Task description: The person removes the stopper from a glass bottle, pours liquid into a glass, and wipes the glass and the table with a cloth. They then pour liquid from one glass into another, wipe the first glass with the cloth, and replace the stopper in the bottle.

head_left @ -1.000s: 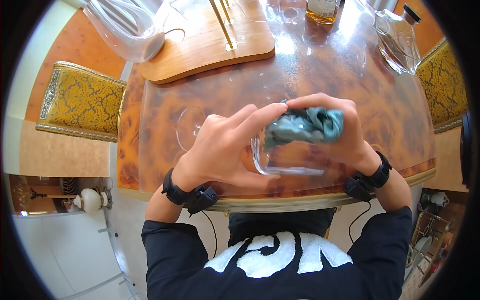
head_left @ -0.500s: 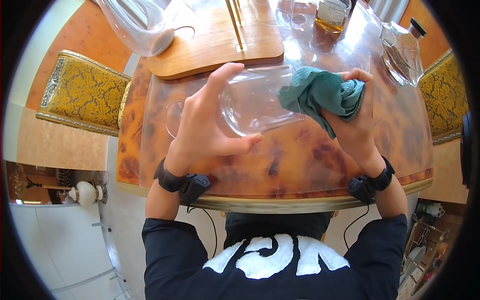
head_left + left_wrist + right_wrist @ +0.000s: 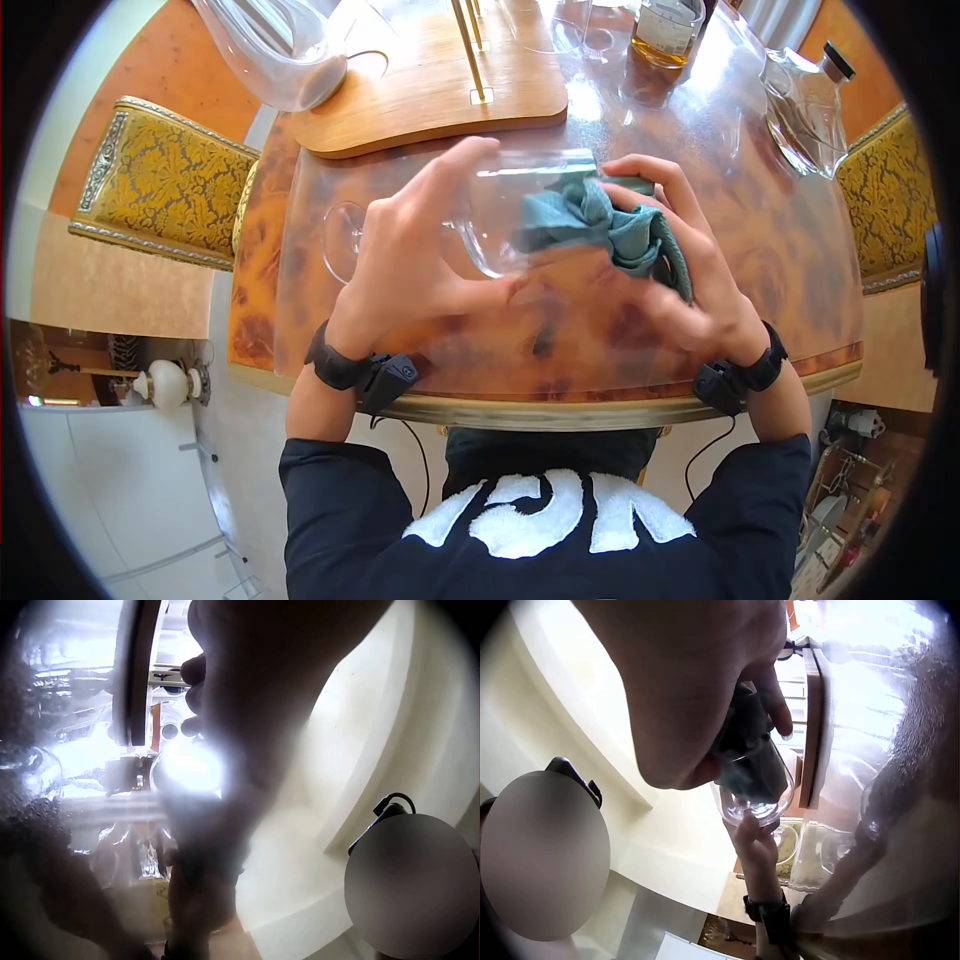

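Note:
In the head view, my left hand (image 3: 400, 240) holds a clear stemmed glass (image 3: 490, 210) on its side above the table, with thumb and forefinger spread around the bowl. The glass's round foot shows to the left of that hand, and its mouth faces right. My right hand (image 3: 690, 250) grips a crumpled teal cloth (image 3: 640, 235), part of which is pushed inside the bowl. From the right wrist view, the dark cloth (image 3: 761, 772) fills much of the bowl, and the left hand (image 3: 757, 855) is at its far end. The left wrist view is dim and glary.
A wooden stand (image 3: 430, 115) with metal rods is at the table's far side, beside a curved glass decanter (image 3: 300, 75). Farther right stand a bottle of amber liquid (image 3: 662, 40) and a stoppered glass decanter (image 3: 805, 110). A patterned chair (image 3: 165, 185) is at the left.
The cloth came out to the glass's mouth half a second ago and is now back inside the bowl. The glass has shifted left and away from the body since one second ago.

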The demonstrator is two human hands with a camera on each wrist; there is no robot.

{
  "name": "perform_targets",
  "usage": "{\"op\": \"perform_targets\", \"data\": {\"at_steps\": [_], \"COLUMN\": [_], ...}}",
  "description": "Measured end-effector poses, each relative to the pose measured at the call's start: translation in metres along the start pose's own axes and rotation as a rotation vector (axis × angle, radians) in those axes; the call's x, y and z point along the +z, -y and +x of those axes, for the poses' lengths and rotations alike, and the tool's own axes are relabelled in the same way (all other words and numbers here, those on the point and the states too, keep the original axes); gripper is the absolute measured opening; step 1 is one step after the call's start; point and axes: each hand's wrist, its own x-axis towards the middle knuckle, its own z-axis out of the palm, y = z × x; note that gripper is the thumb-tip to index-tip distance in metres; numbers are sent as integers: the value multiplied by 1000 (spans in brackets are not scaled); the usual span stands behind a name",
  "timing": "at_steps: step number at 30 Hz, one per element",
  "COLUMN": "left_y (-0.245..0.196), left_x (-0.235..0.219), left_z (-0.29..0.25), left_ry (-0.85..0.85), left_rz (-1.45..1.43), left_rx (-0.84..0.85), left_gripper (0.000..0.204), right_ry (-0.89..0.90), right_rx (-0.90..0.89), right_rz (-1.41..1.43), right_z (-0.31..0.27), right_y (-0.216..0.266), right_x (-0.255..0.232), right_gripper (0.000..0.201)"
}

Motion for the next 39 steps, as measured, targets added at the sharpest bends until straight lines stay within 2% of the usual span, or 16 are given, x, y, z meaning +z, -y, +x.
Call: {"op": "perform_targets", "data": {"at_steps": [4, 6, 7, 8, 10, 11, 12, 15, 19, 22, 24, 25, 28, 32, 35, 39], "left_y": [-3, -7, -8, -8, -8, -8, -7, -4, -6, -9, -16, -21, -21, -22, -30, -25], "left_x": [-4, -4, -3, -1, 0, 0, -1, 2, 0, 2, 5, 7, 10, 14, 10, 12], "left_z": [1, 0, 0, -1, -1, -1, -1, 0, 0, 2, 2, 0, -1, 0, 0, -1], "left_ry": [6, 26, 47, 46, 69, 65, 65, 17, -39, -8, 9, 40, 53, -17, 0, -3], "left_rz": [-60, -61, -61, -63, -68, -68, -14, 31, 83, 77, 63, 73, 84, 224, 373, 447], "left_rx": [-59, -65, -70, -72, -73, -75, -66, -30, 50, 158, 203, 211, 237, 303, 348, 271], "left_gripper": [87, 87, 86, 86, 93, 93, 90, 88, 89, 87, 87, 88, 90, 80, 70, 69], "right_ry": [-103, -475, -584, -583, -325, -204, -203, 68, 76, 165, 331, 228, 254, 334, 295, 234], "right_rx": [4, 166, 126, 128, -7, -92, -95, -44, -11, -35, -79, -182, -101, -9, 114, 195], "right_rz": [-74, 407, 438, 438, -133, -223, -223, -230, -210, -238, -327, -357, -423, -281, 259, 358], "right_z": [-1, -4, -3, -4, -6, -1, 1, 1, -1, -5, -7, -8, -8, -8, -5, -7], "right_y": [-5, -8, -10, -13, -18, -12, -11, -3, -8, -10, -7, -10, -2, 0, 3, 2], "right_x": [5, 19, 21, 17, 4, 0, 4, 7, 11, 11, 14, 23, 22, 15, 14, 19], "right_gripper": [49, 43, 38, 38, 35, 31, 31, 48, 59, 71, 79, 85, 84, 78, 56, 46]}}
